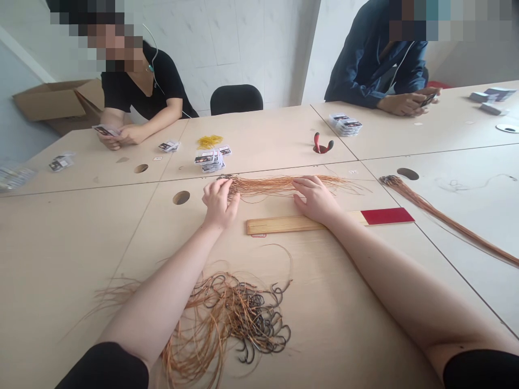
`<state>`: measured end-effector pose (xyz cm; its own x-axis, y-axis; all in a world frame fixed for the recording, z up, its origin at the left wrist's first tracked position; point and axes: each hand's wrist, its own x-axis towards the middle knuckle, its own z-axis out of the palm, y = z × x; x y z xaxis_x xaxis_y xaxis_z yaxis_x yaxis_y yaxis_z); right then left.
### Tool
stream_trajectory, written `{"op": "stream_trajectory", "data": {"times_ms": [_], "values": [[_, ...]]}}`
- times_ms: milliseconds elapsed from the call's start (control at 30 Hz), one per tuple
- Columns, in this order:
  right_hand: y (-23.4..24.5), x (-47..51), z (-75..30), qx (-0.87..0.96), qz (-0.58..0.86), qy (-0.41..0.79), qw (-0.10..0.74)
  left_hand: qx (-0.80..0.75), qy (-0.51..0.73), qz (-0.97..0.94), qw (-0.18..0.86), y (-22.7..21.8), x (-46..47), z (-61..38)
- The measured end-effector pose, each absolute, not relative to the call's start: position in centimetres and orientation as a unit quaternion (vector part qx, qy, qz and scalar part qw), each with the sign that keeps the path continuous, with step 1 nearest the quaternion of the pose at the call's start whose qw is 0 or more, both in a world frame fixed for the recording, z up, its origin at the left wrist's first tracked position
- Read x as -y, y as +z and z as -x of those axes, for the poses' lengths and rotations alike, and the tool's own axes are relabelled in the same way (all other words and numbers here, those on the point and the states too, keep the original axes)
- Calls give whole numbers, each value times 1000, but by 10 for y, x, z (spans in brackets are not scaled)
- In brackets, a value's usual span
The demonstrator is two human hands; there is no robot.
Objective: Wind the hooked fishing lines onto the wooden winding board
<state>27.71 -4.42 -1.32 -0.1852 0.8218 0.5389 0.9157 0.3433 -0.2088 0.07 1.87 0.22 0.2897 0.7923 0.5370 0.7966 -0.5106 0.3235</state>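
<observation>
A straightened bundle of orange-brown fishing line (267,185) lies across the table, with a dark clump of fishing hooks (234,186) at its left end. My left hand (219,204) rests against that hook end, thumb apart from the fingers. Over the strands farther right lies my right hand (316,201), fingers stretched out and touching the lines. Partly under my right forearm is a flat wooden board (279,224) with a dark red end (387,216). Nearer to me, a tangled pile of lines (203,329) with large dark hooks (259,319) lies loose, partly hidden by my left forearm.
Another hooked line bundle (438,205) lies to the right. Across the table are stacked packets (211,159), yellow pieces (209,141) and red-handled pliers (317,143) standing in a table hole. Two people sit opposite, each holding something small. A cardboard box (59,100) stands behind, left.
</observation>
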Motion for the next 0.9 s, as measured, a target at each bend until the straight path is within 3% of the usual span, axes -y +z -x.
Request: {"op": "stream_trajectory", "data": {"times_ms": [333,900], "values": [[-12,45,-277,764,570,-83,291,562,-360,745,-21,1,-25,2],[-12,46,-276,726,627,-72,273,534,-241,810,-30,5,-17,-3]]}}
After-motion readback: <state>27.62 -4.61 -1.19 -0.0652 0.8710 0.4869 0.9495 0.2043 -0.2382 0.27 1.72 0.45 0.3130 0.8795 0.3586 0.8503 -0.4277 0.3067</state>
